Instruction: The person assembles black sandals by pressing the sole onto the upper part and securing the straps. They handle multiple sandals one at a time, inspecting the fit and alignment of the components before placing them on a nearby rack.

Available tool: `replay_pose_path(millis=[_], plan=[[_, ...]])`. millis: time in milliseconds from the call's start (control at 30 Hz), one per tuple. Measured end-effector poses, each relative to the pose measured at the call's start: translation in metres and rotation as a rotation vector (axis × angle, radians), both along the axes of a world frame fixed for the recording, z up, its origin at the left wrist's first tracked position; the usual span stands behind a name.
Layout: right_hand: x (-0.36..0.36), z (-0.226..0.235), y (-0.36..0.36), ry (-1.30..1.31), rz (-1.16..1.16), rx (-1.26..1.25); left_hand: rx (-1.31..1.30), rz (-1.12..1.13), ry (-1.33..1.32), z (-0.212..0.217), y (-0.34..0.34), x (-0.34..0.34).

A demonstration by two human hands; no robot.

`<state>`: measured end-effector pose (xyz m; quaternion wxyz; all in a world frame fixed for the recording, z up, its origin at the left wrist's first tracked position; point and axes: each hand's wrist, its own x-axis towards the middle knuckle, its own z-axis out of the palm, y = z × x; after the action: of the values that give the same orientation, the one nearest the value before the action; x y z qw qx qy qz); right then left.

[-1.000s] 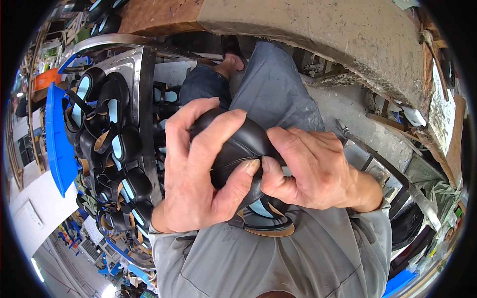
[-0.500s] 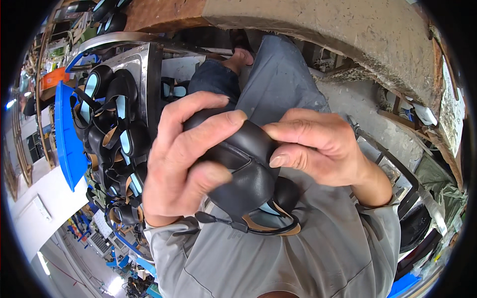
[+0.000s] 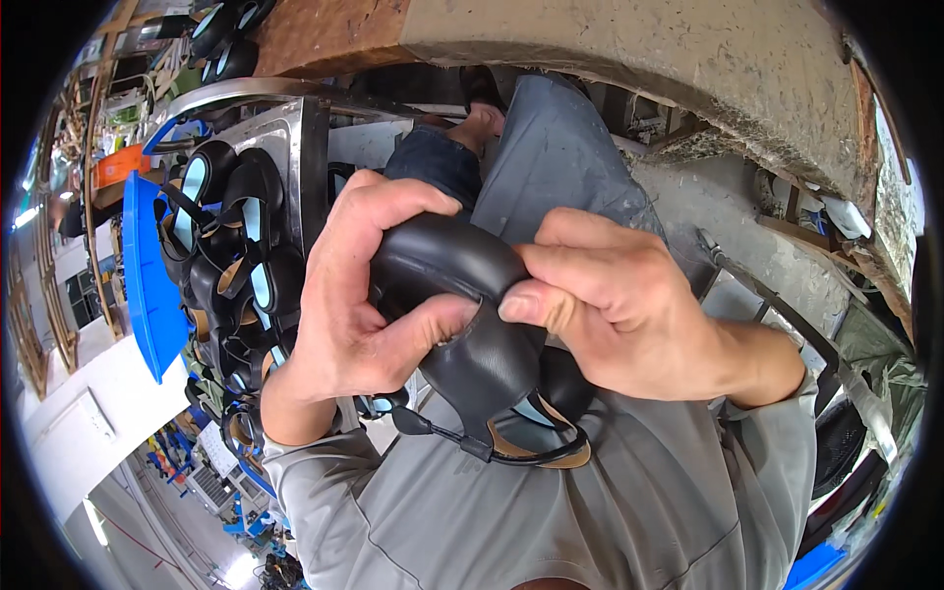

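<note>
A black leather strap shoe (image 3: pixel 492 359) lies in front of my chest, its rounded front pointing away from me. Its ankle strap and open end, with a tan lining and a bit of light blue insole, hang toward my shirt. My left hand (image 3: pixel 354 305) is wrapped round the left side of the shoe, fingertips at the far edge and thumb pressed on the upper near the seam. With thumb and bent index finger, my right hand (image 3: pixel 634 310) pinches the shoe's right side by that seam. A dark rounded shape behind it is partly hidden.
Many black shoes with light blue insoles are piled on a metal-framed rack (image 3: pixel 315 157) at my left, beside a blue plastic bin (image 3: pixel 152 285). A worn workbench (image 3: pixel 629 64) spans the far side. At right runs a metal bar (image 3: pixel 787 315).
My left thumb has come down onto the shoe's upper, and its fingers have shifted to the far edge. My right hand has moved slightly left, its thumb now at the seam.
</note>
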<state>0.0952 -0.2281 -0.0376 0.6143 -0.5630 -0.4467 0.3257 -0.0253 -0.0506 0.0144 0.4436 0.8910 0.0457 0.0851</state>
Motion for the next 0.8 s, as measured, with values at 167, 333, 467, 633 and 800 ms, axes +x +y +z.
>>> replay_pose_path(millis=[167, 333, 467, 633, 800], plan=[[0.012, 0.002, 0.001, 0.059, 0.179, -0.074, -0.158, -0.005, 0.039, -0.007, 0.003, -0.004], [-0.007, 0.009, 0.000, -0.249, -0.128, -0.051, -0.208, 0.058, -0.037, -0.014, 0.000, -0.006], [0.015, 0.009, 0.011, 0.117, 0.218, -0.112, -0.239, -0.021, -0.105, -0.022, 0.007, -0.009], [0.020, 0.018, 0.013, 0.003, 0.288, -0.140, -0.265, -0.060, -0.142, -0.023, 0.009, -0.012], [-0.002, -0.006, 0.008, 0.061, 0.159, 0.038, -0.276, -0.078, -0.175, -0.025, 0.014, -0.017]])
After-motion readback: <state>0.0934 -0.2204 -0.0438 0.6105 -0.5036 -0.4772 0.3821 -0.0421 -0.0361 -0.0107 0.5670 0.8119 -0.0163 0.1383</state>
